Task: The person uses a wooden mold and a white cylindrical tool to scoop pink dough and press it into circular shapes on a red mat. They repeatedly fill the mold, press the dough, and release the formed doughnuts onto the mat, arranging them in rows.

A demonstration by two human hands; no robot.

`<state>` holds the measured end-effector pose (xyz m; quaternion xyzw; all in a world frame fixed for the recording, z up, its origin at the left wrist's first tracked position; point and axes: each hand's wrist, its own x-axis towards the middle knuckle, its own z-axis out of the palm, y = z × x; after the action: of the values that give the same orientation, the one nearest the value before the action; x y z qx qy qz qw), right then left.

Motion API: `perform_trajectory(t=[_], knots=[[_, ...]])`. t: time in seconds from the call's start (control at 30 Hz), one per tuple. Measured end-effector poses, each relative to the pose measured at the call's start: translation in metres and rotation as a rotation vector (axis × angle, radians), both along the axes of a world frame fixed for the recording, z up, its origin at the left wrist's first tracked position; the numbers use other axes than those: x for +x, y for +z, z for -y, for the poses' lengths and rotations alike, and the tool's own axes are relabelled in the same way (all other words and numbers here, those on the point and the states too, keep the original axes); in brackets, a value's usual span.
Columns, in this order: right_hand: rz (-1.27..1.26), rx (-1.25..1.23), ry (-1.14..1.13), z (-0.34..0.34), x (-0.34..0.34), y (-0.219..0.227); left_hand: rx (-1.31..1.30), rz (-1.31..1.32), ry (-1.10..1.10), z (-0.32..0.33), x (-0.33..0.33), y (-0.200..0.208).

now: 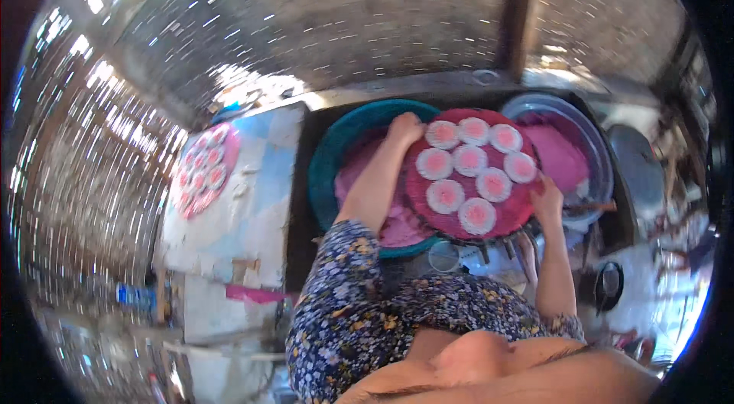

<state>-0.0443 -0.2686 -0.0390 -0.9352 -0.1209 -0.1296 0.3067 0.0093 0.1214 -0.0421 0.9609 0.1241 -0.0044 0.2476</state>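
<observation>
Both my hands hold a round, deep pink tray (517, 210) in front of me. My left hand (407, 129) is closed on its far left rim, and my right hand (547, 201) grips its near right edge. Several round pieces (469, 160) with white rims and pink centres lie spread over it. The tray sits over the gap between a teal basin (316, 175) and a bluish-grey basin (607, 155), partly covering both. Pink material (556, 150) fills much of each basin; whether it is batter or cloth I cannot tell.
On the left, a worn white-and-blue tabletop (252, 228) bears another pink tray (232, 146) with similar round pieces. A wooden stick (590, 207) lies at the right basin's near edge. A woven wall (367, 14) rises behind the basins, with a wooden post (526, 14).
</observation>
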Motion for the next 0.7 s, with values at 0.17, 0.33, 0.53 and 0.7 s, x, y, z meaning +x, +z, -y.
perform_trajectory(t=[0.17,0.33,0.53,0.7], knots=[[-0.125,0.087,0.029,0.036,0.005,-0.011,0.081,0.042,0.006,0.032,0.011,-0.004],[-0.185,0.013,0.083,0.026,0.015,-0.006,0.013,0.089,0.134,0.016,0.007,-0.017],[-0.284,0.045,0.149,0.013,0.003,0.032,-0.024,0.064,0.077,0.017,0.005,-0.001],[-0.203,-0.091,0.191,-0.007,0.035,0.086,-0.067,0.233,0.070,0.009,0.021,0.027]])
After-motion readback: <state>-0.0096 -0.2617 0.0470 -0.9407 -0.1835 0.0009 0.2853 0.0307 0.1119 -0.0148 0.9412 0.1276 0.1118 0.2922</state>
